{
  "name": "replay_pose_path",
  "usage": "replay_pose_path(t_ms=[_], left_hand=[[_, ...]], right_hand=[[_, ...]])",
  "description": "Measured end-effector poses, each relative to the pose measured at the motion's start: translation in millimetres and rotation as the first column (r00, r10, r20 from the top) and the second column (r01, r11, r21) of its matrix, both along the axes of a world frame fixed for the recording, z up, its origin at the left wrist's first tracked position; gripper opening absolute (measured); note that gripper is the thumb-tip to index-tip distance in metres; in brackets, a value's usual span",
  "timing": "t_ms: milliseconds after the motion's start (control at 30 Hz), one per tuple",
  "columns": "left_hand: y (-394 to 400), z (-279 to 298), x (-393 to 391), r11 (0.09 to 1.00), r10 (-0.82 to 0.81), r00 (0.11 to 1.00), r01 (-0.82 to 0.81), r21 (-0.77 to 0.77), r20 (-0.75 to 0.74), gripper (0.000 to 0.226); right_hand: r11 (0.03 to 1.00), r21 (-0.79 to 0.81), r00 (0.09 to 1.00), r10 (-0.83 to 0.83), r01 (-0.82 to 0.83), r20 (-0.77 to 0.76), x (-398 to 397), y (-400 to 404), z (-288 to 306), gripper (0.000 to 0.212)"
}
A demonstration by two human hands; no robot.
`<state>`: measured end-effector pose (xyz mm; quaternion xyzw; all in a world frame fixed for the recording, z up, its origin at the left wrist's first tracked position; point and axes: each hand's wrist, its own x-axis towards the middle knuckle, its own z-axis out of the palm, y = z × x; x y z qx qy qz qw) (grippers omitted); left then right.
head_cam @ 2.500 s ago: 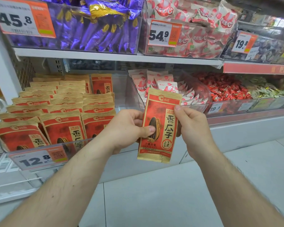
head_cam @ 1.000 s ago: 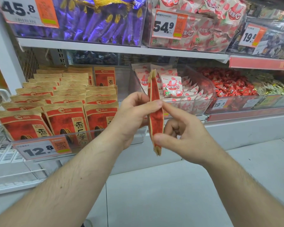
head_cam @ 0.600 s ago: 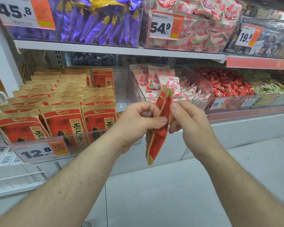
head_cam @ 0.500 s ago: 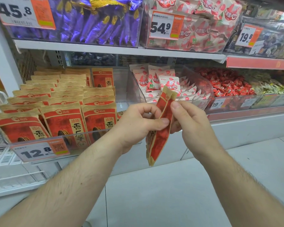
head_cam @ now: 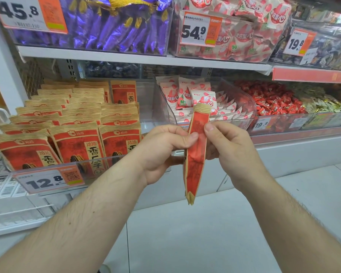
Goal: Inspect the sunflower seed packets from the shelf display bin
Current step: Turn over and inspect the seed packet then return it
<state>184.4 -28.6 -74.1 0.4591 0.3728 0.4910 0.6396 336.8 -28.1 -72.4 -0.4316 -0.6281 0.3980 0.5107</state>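
Note:
A red and tan sunflower seed packet [head_cam: 195, 162] hangs upright in front of the shelf, turned so that I see mostly its narrow side and part of the back. My left hand [head_cam: 161, 152] pinches its left edge with thumb and fingers. My right hand [head_cam: 230, 146] pinches the right edge near the top. Rows of the same packets [head_cam: 75, 133] stand in a clear display bin [head_cam: 114, 163] on the lower shelf at the left, behind a 12.8 price tag [head_cam: 47, 181].
To the right sit clear bins of white and pink snack packs [head_cam: 195, 99], red wrapped candies [head_cam: 276, 103] and greenish candies [head_cam: 327, 105]. The upper shelf [head_cam: 142, 58] holds purple packs and more white and pink bags. Pale floor tiles lie below.
The packet faced me front-on at first. Both hands have turned it edge-on, tilted it slightly, and now it shows a bit more of its back. The grip stays on both edges.

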Motion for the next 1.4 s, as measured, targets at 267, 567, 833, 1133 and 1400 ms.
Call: replay_pose_path(t_ms=[267,567,833,1133,1400], left_hand=[[0.7,-1.3,-3.0,1.0,-0.019,1.0,0.019,-0.013,0.022,0.022],[0.8,0.1,-4.0,1.0,-0.028,0.999,0.028,-0.001,0.029,0.02],[2.0,-0.7,-4.9,1.0,-0.027,0.999,0.027,0.003,0.032,0.02],[3.0,-1.7,-6.0,1.0,-0.018,0.997,0.017,0.022,0.073,0.02],[7.9,0.1,-11.5,0.999,-0.005,0.99,-0.001,0.045,0.138,0.025]], right_hand=[[0.999,-0.019,0.999,0.027,-0.027,0.017,0.3,-1.3,1.5,0.021],[0.993,-0.055,0.994,0.103,-0.101,0.041,7.5,0.5,0.2,0.025],[0.98,-0.046,0.981,0.194,-0.194,-0.004,9.8,-0.6,1.7,0.027],[0.972,-0.094,0.97,0.224,-0.216,0.093,15.5,-0.9,1.4,0.051],[0.916,-0.194,0.898,0.389,-0.352,0.206,14.4,-7.5,-0.4,0.096]])
